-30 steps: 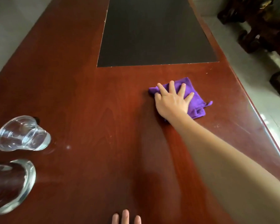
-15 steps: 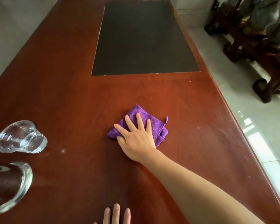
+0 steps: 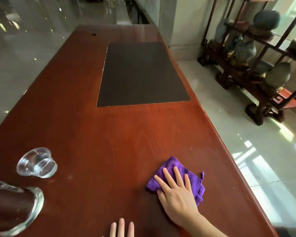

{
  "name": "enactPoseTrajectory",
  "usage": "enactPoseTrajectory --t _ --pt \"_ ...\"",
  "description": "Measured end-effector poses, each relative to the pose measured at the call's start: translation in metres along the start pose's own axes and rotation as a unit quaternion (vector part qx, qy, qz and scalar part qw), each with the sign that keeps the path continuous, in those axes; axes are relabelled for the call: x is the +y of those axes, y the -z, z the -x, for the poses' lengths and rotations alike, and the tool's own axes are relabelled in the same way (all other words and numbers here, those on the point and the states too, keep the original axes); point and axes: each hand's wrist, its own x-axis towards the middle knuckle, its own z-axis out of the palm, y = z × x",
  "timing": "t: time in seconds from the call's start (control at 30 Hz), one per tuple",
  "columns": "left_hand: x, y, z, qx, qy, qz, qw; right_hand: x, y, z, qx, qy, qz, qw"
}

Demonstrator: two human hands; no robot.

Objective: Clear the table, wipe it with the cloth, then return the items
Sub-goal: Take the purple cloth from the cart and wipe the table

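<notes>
The purple cloth lies folded on the reddish-brown table, near the table's near right part, a little in from the right edge. The right hand rests flat on top of it, palm down, fingers spread and stretched toward the far side, covering the near half of the cloth; the hand grips nothing, it simply presses the cloth against the wood. A loose corner of the cloth sticks out at the right of the hand. The forearm runs off toward the near right corner of the view.

At the near edge of the view, to the left of that hand, three fingertips of the left hand lie flat on the table, open and holding nothing; the rest of that hand is out of view.

Well to the left, a small clear glass cup stands on the table. Nearer and further left, a larger clear glass vessel stands at the edge of the view, only partly seen.

On the far half of the table a dark rectangular mat lies flat. Beyond the table's right edge, on the pale tiled floor, stands a dark wooden shelf holding stones.
</notes>
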Motion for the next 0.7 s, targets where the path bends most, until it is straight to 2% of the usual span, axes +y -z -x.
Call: enactPoseTrajectory --t 0.03,0.07,0.1,0.13,0.17,0.2,0.27,0.3,0.4,0.43,0.5,0.57,0.63,0.67,0.7 --pt "-0.03 -0.003 0.013 -0.081 -0.046 0.014 0.996 0.012 0.0 0.009 -0.007 -0.03 -0.003 1.0" --pt "-0.065 -0.002 0.01 -0.06 -0.027 0.002 0.998 0.025 -0.001 0.018 -0.013 -0.059 -0.002 0.998" --pt "-0.065 0.0 0.011 -0.037 0.024 0.011 0.999 0.036 -0.003 0.025 -0.014 -0.081 -0.001 0.997" --pt "-0.07 0.003 0.009 -0.04 0.042 0.022 0.998 0.046 -0.005 0.031 -0.013 -0.096 -0.002 0.995" --pt "-0.064 0.003 0.02 -0.011 0.013 -0.01 1.0 0.053 -0.007 0.035 -0.009 -0.106 0.001 0.994" --pt "-0.06 0.01 0.024 -0.113 -0.021 0.012 0.993 0.057 -0.008 0.038 -0.005 -0.11 0.003 0.994" --pt "-0.06 0.01 0.027 -0.173 -0.004 0.079 0.982 0.055 -0.005 0.039 -0.004 -0.114 -0.011 0.993" --pt "-0.061 0.009 0.033 -0.145 0.014 0.059 0.988 0.052 -0.002 0.038 0.001 -0.118 -0.022 0.993" --pt "-0.052 0.023 0.027 -0.188 0.083 0.049 0.977 0.048 0.005 0.035 0.037 -0.131 -0.111 0.984" --pt "-0.051 0.023 0.031 -0.163 0.089 0.039 0.982 0.047 0.008 0.035 0.05 -0.136 -0.165 0.976" --pt "-0.049 0.024 0.036 -0.137 0.078 0.011 0.987 0.045 0.017 0.036 0.073 -0.153 -0.271 0.948" --pt "-0.05 0.026 0.033 -0.147 0.091 0.007 0.985 0.041 0.031 0.038 0.087 -0.196 -0.364 0.906" --pt "-0.049 0.03 0.034 -0.179 0.1 0.0 0.979 0.034 0.048 0.04 0.1 -0.265 -0.456 0.844" --pt "-0.048 0.036 0.029 -0.229 0.109 0.017 0.967 0.031 0.058 0.042 0.102 -0.3 -0.503 0.804" --pt "-0.048 0.043 0.02 -0.273 0.114 0.036 0.954 0.029 0.067 0.042 0.107 -0.336 -0.56 0.75"
